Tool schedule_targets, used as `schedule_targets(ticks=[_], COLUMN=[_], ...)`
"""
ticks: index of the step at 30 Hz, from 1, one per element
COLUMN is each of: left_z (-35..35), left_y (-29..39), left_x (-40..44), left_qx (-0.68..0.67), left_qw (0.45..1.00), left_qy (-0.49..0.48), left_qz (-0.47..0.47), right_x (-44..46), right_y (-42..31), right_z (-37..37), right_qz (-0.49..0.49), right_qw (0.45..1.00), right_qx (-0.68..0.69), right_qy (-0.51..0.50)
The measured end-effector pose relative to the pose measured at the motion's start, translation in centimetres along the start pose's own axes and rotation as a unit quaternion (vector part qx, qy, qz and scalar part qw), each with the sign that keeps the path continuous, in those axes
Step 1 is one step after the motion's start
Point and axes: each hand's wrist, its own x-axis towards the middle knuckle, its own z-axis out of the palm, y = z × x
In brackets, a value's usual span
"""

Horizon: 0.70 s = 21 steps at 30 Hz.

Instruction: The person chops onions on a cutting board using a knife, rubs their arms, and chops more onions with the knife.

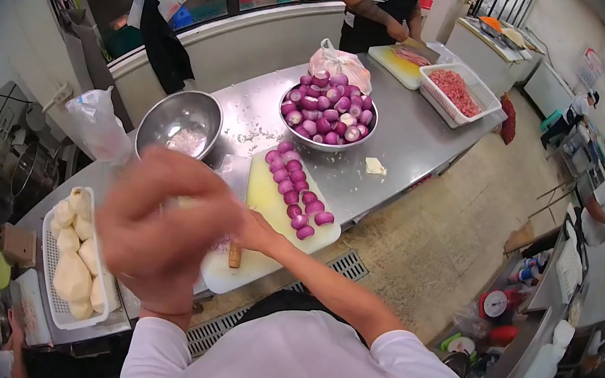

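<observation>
Passage is open along the near edge of the surface (pixel 417 152) between board (pixel 263 193) and basket (pixel 482 112), past a pale scrap (pixel 375 166). Onion bowl (pixel 322 146) blocks the middle; steel bowl (pixel 178 107) obstructs the far edge.

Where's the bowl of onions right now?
In the head view, the onion bowl sits upper middle, slightly right, on the steel table, between the near board and the tied bag.
</observation>
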Motion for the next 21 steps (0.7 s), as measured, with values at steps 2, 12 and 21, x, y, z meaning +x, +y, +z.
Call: schedule_targets(ticks=[2, 12, 21], left_z=[1.2, 0.8, 12.5], left_y=[0.3, 0.9, -4.8], left_x=[-2.3, -0.8, -18.6], left_qx=[-0.121, -0.066, -0.286], left_qw=[0.966, 0.992, 0.837], left_qy=[-0.228, -0.087, -0.463], left_qz=[0.02, -0.057, -0.062], right_x=[0.4, 0.1, -0.9], right_y=[-0.5, 1.3, 2.0], right_z=[-0.1, 0.2, 2.7], right_qz=[0.011, 0.028, -0.041], right_qw=[0.998, 0.999, 0.994], right_qx=[0.06, 0.013, 0.054], right_qy=[0.032, 0.012, 0.091])
